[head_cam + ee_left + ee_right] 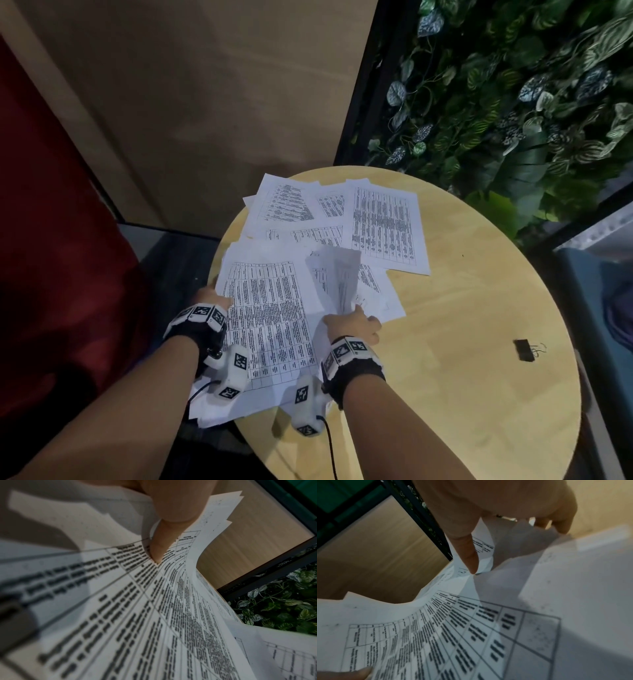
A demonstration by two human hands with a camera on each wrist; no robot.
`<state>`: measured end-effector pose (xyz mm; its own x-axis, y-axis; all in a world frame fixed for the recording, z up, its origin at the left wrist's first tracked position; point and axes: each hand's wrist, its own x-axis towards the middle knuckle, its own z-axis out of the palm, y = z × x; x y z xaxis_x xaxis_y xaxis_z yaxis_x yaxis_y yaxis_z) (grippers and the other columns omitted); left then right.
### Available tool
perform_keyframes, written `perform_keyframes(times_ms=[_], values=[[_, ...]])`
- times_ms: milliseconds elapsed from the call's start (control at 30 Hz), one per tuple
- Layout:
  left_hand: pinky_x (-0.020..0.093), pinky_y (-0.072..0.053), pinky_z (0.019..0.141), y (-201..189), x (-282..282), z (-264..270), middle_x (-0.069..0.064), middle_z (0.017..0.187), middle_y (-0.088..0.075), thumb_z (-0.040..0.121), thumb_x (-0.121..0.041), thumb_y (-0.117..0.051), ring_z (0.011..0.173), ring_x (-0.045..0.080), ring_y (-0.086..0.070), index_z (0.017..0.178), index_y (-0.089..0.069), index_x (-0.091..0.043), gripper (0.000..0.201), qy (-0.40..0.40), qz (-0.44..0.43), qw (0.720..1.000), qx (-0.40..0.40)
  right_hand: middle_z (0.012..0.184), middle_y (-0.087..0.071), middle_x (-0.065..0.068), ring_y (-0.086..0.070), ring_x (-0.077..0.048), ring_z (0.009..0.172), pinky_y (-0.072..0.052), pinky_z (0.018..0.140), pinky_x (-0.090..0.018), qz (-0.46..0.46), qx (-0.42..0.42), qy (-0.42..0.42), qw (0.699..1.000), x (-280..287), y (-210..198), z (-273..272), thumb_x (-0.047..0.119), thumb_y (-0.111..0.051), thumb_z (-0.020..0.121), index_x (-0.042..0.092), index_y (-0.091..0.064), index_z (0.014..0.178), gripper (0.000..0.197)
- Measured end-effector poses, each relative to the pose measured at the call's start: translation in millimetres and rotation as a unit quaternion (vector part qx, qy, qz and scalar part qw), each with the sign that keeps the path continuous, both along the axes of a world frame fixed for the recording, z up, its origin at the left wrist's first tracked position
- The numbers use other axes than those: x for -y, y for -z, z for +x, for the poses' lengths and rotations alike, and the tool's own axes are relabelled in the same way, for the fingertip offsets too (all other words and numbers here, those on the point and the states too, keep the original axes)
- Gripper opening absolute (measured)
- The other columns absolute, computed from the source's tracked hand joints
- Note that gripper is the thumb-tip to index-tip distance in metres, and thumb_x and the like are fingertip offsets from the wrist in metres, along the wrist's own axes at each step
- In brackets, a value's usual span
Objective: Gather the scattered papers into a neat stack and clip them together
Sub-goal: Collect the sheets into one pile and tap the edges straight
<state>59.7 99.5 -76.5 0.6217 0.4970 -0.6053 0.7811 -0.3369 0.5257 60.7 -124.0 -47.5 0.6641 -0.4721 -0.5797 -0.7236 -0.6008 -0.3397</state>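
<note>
Several printed sheets with tables lie scattered over the left half of a round wooden table (462, 377). My left hand (214, 299) holds the left edge of a loose pile of papers (270, 325), its thumb (159, 547) lying on the top sheet. My right hand (356, 325) pinches a sheet (337, 277) that stands lifted and curled above the pile; the thumb (469, 555) presses on paper in the right wrist view. More sheets (387, 226) lie flat farther back. A black binder clip (523, 350) lies alone at the table's right side.
A wall of green leaves (513, 102) rises behind the table at right. A tan panel (205, 102) stands behind at left, and a red surface (51, 240) is at far left. Some papers overhang the table's left edge.
</note>
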Motion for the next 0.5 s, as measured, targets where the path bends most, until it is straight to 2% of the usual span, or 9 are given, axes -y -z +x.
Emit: perform_keyframes(times_ms=[67, 133, 167, 233, 267, 333, 367, 433, 500], values=[[0.027, -0.044, 0.077, -3, 1, -1, 0.016, 0.095, -0.061, 0.085, -0.004, -0.057, 0.099, 0.031, -0.063, 0.102, -0.063, 0.004, 0.019, 0.007, -0.003, 1.0, 0.0, 0.143, -0.025, -0.013, -0.046, -0.034, 0.118, -0.046, 0.096, -0.037, 0.074, 0.024, 0.033, 0.996, -2, -3, 4, 0.019, -0.062, 0.08, 0.023, -0.029, 0.141, 0.069], [0.032, -0.048, 0.081, -5, 1, -2, 0.014, 0.091, -0.057, 0.085, -0.006, -0.058, 0.088, 0.028, -0.06, 0.092, -0.06, -0.002, 0.008, 0.011, -0.002, 1.0, -0.004, 0.139, -0.03, -0.018, -0.052, -0.034, 0.113, -0.048, 0.089, -0.036, 0.126, 0.049, 0.105, 0.985, -3, -7, 6, 0.015, -0.07, 0.076, 0.021, -0.019, 0.144, 0.085], [0.033, -0.049, 0.082, -6, 0, -1, 0.015, 0.092, -0.058, 0.085, -0.006, -0.059, 0.086, 0.027, -0.059, 0.091, -0.059, -0.003, 0.007, 0.009, 0.0, 1.0, -0.004, 0.138, -0.033, -0.02, -0.053, -0.034, 0.113, -0.048, 0.09, -0.038, 0.141, 0.058, 0.15, 0.977, -2, -10, 6, 0.013, -0.072, 0.074, 0.021, -0.014, 0.146, 0.093], [0.029, -0.045, 0.078, -7, 0, -1, 0.018, 0.099, -0.062, 0.085, -0.005, -0.059, 0.093, 0.029, -0.062, 0.101, -0.063, 0.001, 0.018, 0.008, -0.007, 1.0, -0.001, 0.135, -0.042, -0.021, -0.053, -0.035, 0.113, -0.047, 0.093, -0.04, 0.176, 0.071, 0.206, 0.96, 7, -12, 6, 0.01, -0.073, 0.073, 0.016, -0.011, 0.147, 0.096], [0.027, -0.043, 0.077, -6, 0, -1, 0.02, 0.106, -0.064, 0.085, -0.004, -0.058, 0.096, 0.03, -0.062, 0.108, -0.062, 0.004, 0.024, 0.002, -0.015, 1.0, 0.0, 0.13, -0.049, -0.021, -0.055, -0.033, 0.108, -0.047, 0.091, -0.038, 0.204, 0.067, 0.204, 0.955, 12, -10, 4, 0.009, -0.073, 0.074, 0.009, -0.019, 0.145, 0.09], [0.027, -0.043, 0.08, -6, 1, -1, 0.021, 0.118, -0.063, 0.086, -0.005, -0.059, 0.102, 0.031, -0.062, 0.114, -0.059, 0.007, 0.031, -0.013, -0.029, 0.999, -0.006, 0.118, -0.059, -0.02, -0.058, -0.029, 0.095, -0.049, 0.084, -0.033, 0.233, 0.044, 0.167, 0.957, 23, -8, 1, 0.01, -0.076, 0.073, -0.005, -0.042, 0.131, 0.069], [0.028, -0.045, 0.083, -8, 0, -2, 0.02, 0.121, -0.061, 0.086, -0.008, -0.061, 0.107, 0.032, -0.061, 0.116, -0.058, 0.007, 0.034, -0.023, -0.034, 0.999, -0.008, 0.112, -0.062, -0.02, -0.059, -0.028, 0.092, -0.049, 0.082, -0.031, 0.236, 0.045, 0.143, 0.96, 27, -9, 1, 0.011, -0.077, 0.073, -0.007, -0.05, 0.122, 0.059], [0.033, -0.045, 0.093, -8, -6, -4, 0.017, 0.127, -0.057, 0.084, -0.013, -0.066, 0.116, 0.034, -0.056, 0.122, -0.051, 0.009, 0.047, -0.049, -0.059, 0.997, -0.007, 0.1, -0.065, -0.017, -0.063, -0.03, 0.095, -0.051, 0.081, -0.033, 0.234, 0.097, 0.099, 0.962, 28, -12, 4, 0.009, -0.077, 0.072, -0.002, -0.058, 0.104, 0.039], [0.039, -0.039, 0.103, -7, -14, -5, 0.021, 0.135, -0.051, 0.079, -0.02, -0.071, 0.122, 0.036, -0.05, 0.13, -0.045, 0.008, 0.064, -0.079, -0.098, 0.992, 0.01, 0.1, -0.068, -0.013, -0.065, -0.032, 0.098, -0.054, 0.086, -0.04, 0.22, 0.152, 0.036, 0.963, 25, -25, 10, 0.011, -0.078, 0.071, -0.002, -0.061, 0.103, 0.038]])
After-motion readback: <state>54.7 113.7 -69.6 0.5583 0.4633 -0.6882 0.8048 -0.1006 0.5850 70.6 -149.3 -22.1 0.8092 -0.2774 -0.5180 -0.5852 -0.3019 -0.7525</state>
